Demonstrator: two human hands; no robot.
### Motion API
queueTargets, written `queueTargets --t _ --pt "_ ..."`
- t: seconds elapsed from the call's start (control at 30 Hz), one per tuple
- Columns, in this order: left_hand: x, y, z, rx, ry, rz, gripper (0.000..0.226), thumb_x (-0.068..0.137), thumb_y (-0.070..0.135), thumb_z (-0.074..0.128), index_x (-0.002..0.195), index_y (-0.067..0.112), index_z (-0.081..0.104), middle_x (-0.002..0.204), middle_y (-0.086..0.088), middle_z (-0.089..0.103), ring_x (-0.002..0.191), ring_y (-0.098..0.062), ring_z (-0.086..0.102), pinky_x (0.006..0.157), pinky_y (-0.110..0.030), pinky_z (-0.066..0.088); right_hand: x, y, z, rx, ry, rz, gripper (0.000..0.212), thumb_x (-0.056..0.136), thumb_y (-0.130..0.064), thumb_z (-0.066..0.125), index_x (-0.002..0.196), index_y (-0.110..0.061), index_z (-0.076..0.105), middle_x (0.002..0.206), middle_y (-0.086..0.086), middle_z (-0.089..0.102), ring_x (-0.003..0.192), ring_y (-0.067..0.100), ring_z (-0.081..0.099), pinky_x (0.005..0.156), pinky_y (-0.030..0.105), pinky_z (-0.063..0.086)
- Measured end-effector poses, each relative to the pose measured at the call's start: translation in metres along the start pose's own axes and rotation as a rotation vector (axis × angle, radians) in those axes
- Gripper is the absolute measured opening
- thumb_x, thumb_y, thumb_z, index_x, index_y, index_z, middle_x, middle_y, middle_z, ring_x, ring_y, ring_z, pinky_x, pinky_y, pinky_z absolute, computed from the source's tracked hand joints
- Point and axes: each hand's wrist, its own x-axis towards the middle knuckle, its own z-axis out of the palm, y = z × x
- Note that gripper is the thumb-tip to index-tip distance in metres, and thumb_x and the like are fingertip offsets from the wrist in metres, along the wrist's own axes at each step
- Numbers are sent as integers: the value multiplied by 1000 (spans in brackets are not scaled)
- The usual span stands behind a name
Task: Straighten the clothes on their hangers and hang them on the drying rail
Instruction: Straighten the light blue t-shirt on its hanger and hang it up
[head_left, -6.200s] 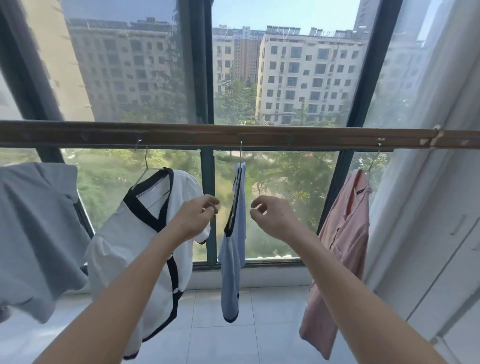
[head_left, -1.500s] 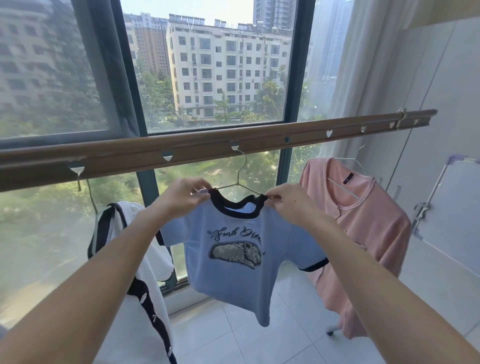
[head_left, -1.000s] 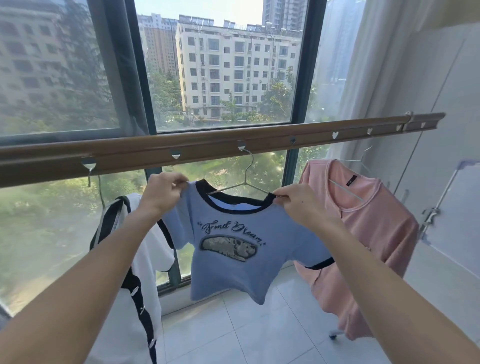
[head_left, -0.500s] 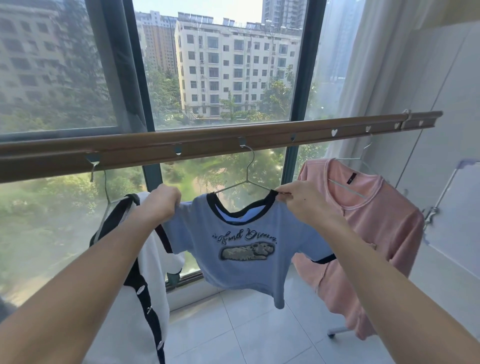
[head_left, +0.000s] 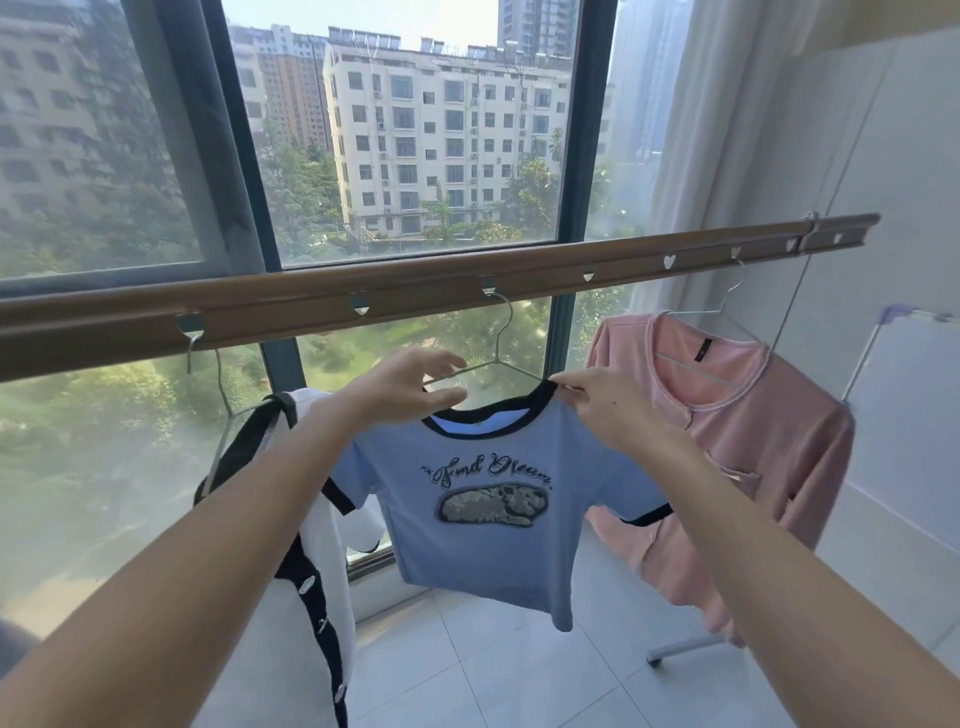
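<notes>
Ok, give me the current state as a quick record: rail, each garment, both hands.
rail: brown drying rail with heart-shaped slots
blue T-shirt: on a wire hanger hooked in the rail, front facing the camera
white cardigan: hung to the left, black trim
pink top: hung to the right
left hand: fingers loose at the collar's left shoulder, no clear grip
right hand: pinches the collar's right side

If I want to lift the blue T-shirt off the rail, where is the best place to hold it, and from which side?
Probably grip the wire hanger at its neck, just under the hook, reaching from the front. The blue T-shirt faces the camera and the neck stands bare above the collar.
</notes>
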Motion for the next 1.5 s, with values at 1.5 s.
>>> queueTargets --t 1.5 --pt "23 20 13 -165 290 8 9 81 3 73 86 10 76 77 -1 72 69 -14 67 67 -22 54 -52 58 -11 -343 -276 542 27 80 13 47 69 -10 59 97 14 66 81 30 68 62 34 54"
